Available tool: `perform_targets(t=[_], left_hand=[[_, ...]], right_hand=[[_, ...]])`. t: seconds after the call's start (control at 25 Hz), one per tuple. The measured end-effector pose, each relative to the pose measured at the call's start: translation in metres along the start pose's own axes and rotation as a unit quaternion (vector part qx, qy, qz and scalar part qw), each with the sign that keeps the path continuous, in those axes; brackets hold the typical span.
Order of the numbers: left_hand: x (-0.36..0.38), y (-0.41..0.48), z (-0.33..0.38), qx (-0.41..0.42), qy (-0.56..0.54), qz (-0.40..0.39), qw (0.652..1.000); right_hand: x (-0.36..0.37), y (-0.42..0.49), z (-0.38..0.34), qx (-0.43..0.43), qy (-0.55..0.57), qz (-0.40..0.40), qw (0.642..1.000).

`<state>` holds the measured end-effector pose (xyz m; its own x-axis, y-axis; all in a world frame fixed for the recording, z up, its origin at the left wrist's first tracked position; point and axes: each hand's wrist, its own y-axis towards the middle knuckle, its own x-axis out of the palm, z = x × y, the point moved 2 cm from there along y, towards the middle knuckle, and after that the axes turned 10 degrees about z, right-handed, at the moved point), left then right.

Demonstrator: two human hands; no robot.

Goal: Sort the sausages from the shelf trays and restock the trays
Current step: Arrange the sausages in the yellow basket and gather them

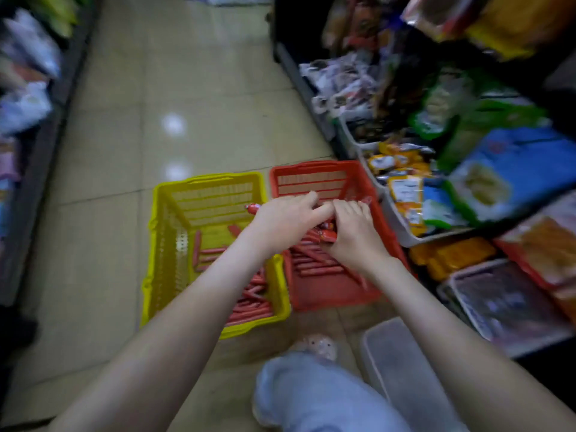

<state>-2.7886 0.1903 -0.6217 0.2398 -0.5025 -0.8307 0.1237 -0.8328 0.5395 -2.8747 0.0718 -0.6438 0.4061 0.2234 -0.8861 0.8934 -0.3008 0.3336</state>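
In the head view, both your arms reach forward and down into the red basket [324,182], which stands on the tiled floor [124,151]. Sausages [314,266] lie in a loose heap across the bottom of that basket, mostly on its near side. Your right hand [352,232] is over the middle of the red basket, palm down, its fingers curled around a small bunch of those sausages and holding them. Your left hand [280,219] crosses the red basket's left rim, its fingers stretched toward the right hand and touching it at the fingertips. A red sausage end shows just at the left hand's far side, but the blur hides whether that hand holds anything, so I cannot tell its grip. Just left of the red basket, touching it side by side, stands the yellow basket [174,244], with other sausages [249,310] lying along its floor, thickest at its near right corner. Right of the red basket, the shelf trays [402,232] hold yellow, blue and green packets. Nearer you than the red basket, 1 clear tray [402,369] lies on the floor beside your knee [311,397].
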Motion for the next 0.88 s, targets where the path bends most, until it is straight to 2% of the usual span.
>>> perform_targets(t=[0.12, 0.24, 0.36, 0.48, 0.56, 0.76, 0.88], left_hand=[[0.001, 0.051, 0.082, 0.076, -0.048, 0.039, 0.995], [0.025, 0.079, 0.173, 0.166, -0.126, 0.043, 0.977], [0.070, 0.085, 0.248, 0.236, -0.201, 0.000, 0.951], [0.130, 0.071, 0.300, 0.275, -0.268, -0.118, 0.916], [0.169, 0.056, 0.320, 0.294, -0.293, -0.156, 0.896], [0.261, 0.000, 0.344, 0.268, -0.288, -0.266, 0.880], [0.297, -0.032, 0.351, 0.166, -0.320, -0.297, 0.884]], right_hand=[[-0.064, -0.062, 0.055, 0.081, -0.043, 0.027, 0.995], [-0.097, -0.143, 0.111, 0.214, -0.050, 0.006, 0.976], [-0.098, -0.215, 0.155, 0.317, -0.018, -0.017, 0.948], [-0.067, -0.271, 0.191, 0.424, 0.046, -0.064, 0.902], [-0.034, -0.296, 0.211, 0.462, 0.089, -0.091, 0.878], [0.049, -0.338, 0.243, 0.558, 0.182, -0.113, 0.801], [0.089, -0.357, 0.252, 0.642, 0.254, -0.078, 0.719]])
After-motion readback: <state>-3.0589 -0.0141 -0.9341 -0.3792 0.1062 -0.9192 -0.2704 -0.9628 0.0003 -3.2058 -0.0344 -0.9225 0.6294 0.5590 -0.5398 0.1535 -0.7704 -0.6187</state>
